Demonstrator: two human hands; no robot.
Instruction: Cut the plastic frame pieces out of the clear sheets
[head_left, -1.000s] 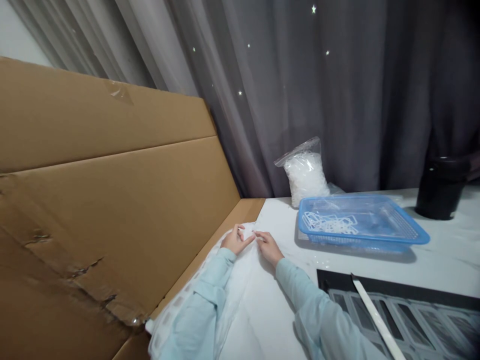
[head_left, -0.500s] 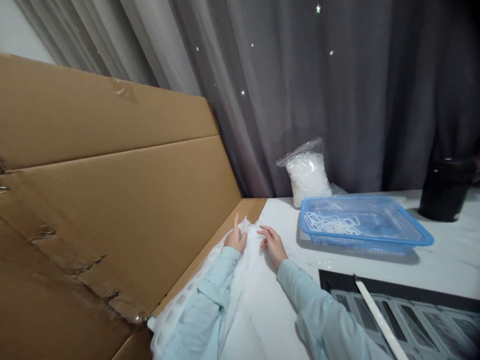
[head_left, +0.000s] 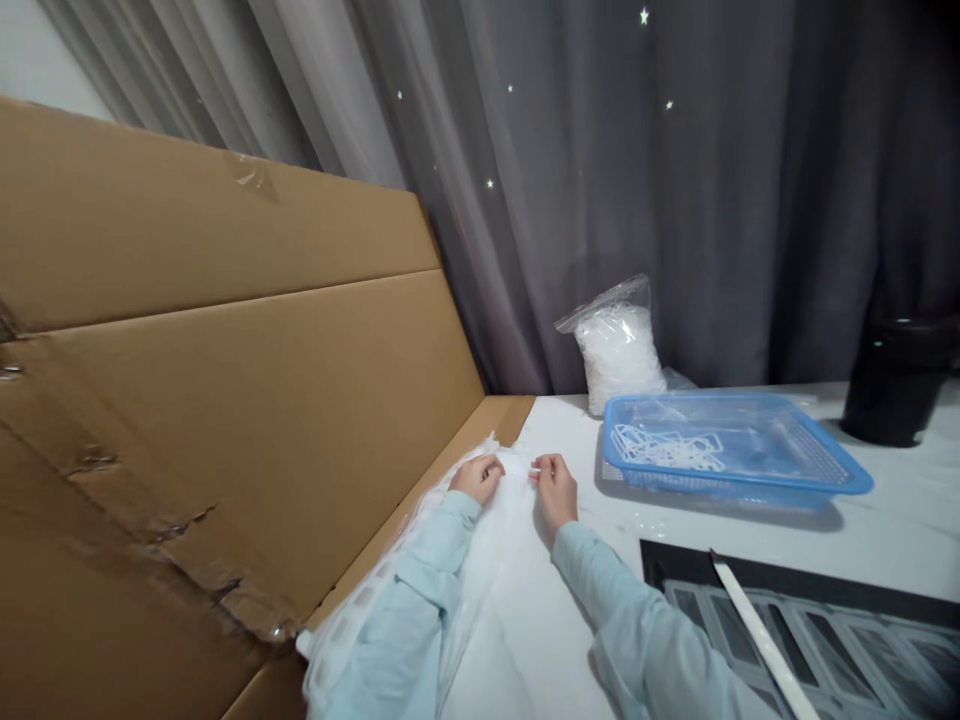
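A soft, thin white sheet lies along the table's left side, with a row of window-like patches beneath my left sleeve. My left hand is closed at its far end, fingers curled into the material. To the right, my right hand pinches thumb and fingers together at the sheet's far right edge. A short white stretch spans the gap between both hands. The fingertips are partly hidden, so the exact grip is hard to see.
A large cardboard box walls off the left side. On the right, a blue basket holds white loop-shaped pieces. Behind it are a bag of white bits and a black bin. A white strip lies across black-framed clear pieces.
Both hands had fingers apart and extended. Now the left fingers have curled down onto the white sheet, and the right fingers have closed into a pinch at its edge.
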